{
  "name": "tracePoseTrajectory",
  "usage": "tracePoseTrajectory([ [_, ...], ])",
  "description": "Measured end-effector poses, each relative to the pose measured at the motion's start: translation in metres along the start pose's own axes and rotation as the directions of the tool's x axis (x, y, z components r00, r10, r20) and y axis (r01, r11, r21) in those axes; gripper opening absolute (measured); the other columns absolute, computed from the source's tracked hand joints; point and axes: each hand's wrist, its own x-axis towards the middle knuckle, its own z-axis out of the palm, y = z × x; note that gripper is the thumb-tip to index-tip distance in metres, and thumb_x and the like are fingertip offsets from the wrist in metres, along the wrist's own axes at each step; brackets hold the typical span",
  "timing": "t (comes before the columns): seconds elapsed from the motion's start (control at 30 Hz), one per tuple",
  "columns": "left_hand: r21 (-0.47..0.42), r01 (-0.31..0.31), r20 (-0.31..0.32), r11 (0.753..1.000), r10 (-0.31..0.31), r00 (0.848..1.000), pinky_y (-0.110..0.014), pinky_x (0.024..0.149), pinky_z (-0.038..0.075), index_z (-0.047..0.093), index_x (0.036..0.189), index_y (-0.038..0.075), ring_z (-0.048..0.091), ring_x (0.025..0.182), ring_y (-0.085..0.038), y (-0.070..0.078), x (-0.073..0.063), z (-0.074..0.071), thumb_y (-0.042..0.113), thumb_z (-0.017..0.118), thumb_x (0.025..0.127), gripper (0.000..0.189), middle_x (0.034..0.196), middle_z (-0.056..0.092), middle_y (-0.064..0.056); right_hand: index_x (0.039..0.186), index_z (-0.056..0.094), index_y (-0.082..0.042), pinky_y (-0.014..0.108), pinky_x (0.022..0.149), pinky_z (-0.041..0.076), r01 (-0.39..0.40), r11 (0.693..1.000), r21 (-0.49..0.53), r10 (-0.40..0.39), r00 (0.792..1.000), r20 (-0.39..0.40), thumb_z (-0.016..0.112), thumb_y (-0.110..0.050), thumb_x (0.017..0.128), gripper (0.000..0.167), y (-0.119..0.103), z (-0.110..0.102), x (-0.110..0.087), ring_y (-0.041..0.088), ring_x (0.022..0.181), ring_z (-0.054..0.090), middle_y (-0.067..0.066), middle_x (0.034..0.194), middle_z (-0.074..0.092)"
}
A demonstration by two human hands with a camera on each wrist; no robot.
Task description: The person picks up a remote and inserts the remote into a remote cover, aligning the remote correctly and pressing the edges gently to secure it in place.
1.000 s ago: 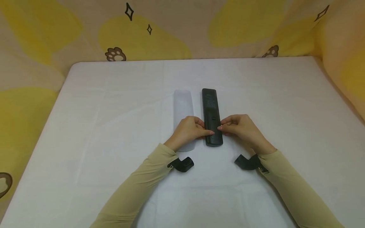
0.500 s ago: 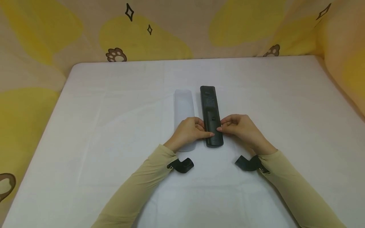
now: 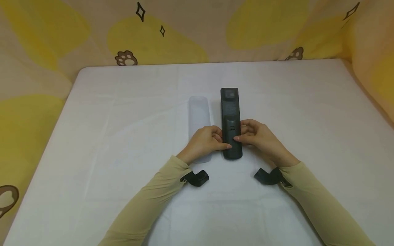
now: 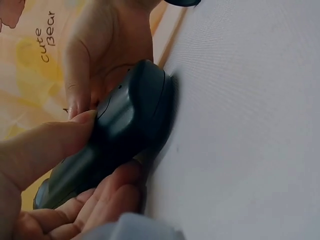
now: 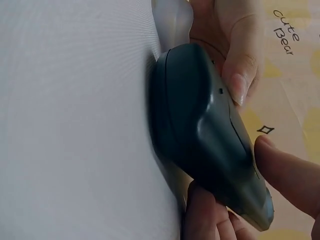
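Observation:
A black remote control (image 3: pixel 231 112) stands back side up in the head view, its near end down at the white table and its far end raised. My left hand (image 3: pixel 205 140) grips its left edge, thumb on the back and fingers curled under the side. From the right, my right hand (image 3: pixel 257 136) holds the opposite edge in the same way, its thumb (image 5: pixel 285 170) on the battery-cover side. A translucent, pale sleeve-like cover (image 3: pixel 198 111) lies just left of the remote, partly hidden behind my left hand.
The white tabletop (image 3: pixel 138 119) spreads around the hands, ending at a far edge. Behind it hangs a yellow and beige patterned cloth (image 3: pixel 172 34). Black wrist-worn pieces (image 3: pixel 197 178) stick out from both tan sleeves (image 3: pixel 147 201).
The remote's far end has lifted off the table and swung slightly right, while its near end stays about in place. My right fingers have shifted slightly up along its edge.

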Motion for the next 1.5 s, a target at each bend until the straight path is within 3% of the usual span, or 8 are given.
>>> tracePoseTrajectory([
  [0.3,-0.026,-0.031,0.021,0.999,0.032,0.999,-0.022,0.066,0.044,0.061,0.099,0.005,0.06,0.068,-0.008,-0.001,-0.002,-0.004,0.025,0.082,0.074,0.038,0.074,0.065,0.003,0.123,0.045,0.002,0.027,0.082,0.051,0.06,0.992,0.115,-0.062,0.998,0.01,0.067,-0.009,0.087,0.044,0.004,0.004,0.001,0.015,0.091,0.064,0.011,0.105,0.062],
  [0.5,-0.035,-0.047,0.023,0.998,0.048,0.999,-0.021,0.066,0.045,0.06,0.1,0.005,0.062,0.066,-0.007,-0.003,-0.001,-0.002,0.025,0.081,0.074,0.039,0.074,0.066,0.002,0.126,0.043,0.001,0.026,0.088,0.047,0.068,0.98,0.189,-0.068,0.998,-0.003,0.067,-0.007,0.086,0.047,0.008,0.008,0.002,0.017,0.097,0.063,0.009,0.108,0.063],
  [0.97,-0.041,-0.013,0.037,0.999,0.014,0.999,-0.022,0.064,0.044,0.061,0.099,0.005,0.059,0.069,-0.009,0.001,-0.003,-0.004,0.027,0.082,0.073,0.039,0.074,0.065,0.003,0.125,0.046,0.005,0.027,0.091,0.043,0.072,0.968,0.242,-0.069,0.997,-0.021,0.066,-0.005,0.086,0.045,0.007,0.012,0.001,0.017,0.097,0.06,0.005,0.101,0.067],
  [1.23,-0.19,0.018,0.068,0.982,-0.005,0.998,-0.025,0.061,0.052,0.062,0.097,0.0,0.066,0.064,-0.013,0.004,-0.003,-0.008,0.019,0.077,0.08,0.029,0.071,0.068,-0.003,0.124,0.047,0.003,0.028,0.091,0.041,0.057,0.965,0.255,-0.051,0.998,-0.03,0.066,-0.007,0.086,0.043,0.006,0.012,0.0,0.017,0.096,0.059,0.005,0.102,0.068],
  [1.5,-0.263,0.047,0.069,0.964,-0.03,0.997,-0.027,0.058,0.054,0.063,0.097,-0.003,0.066,0.06,-0.016,0.006,-0.005,-0.011,0.017,0.072,0.085,0.025,0.069,0.068,-0.007,0.124,0.046,0.004,0.028,0.09,0.043,0.05,0.955,0.292,-0.048,0.999,-0.013,0.066,-0.007,0.087,0.044,0.006,0.012,0.0,0.018,0.096,0.06,0.007,0.104,0.067],
])
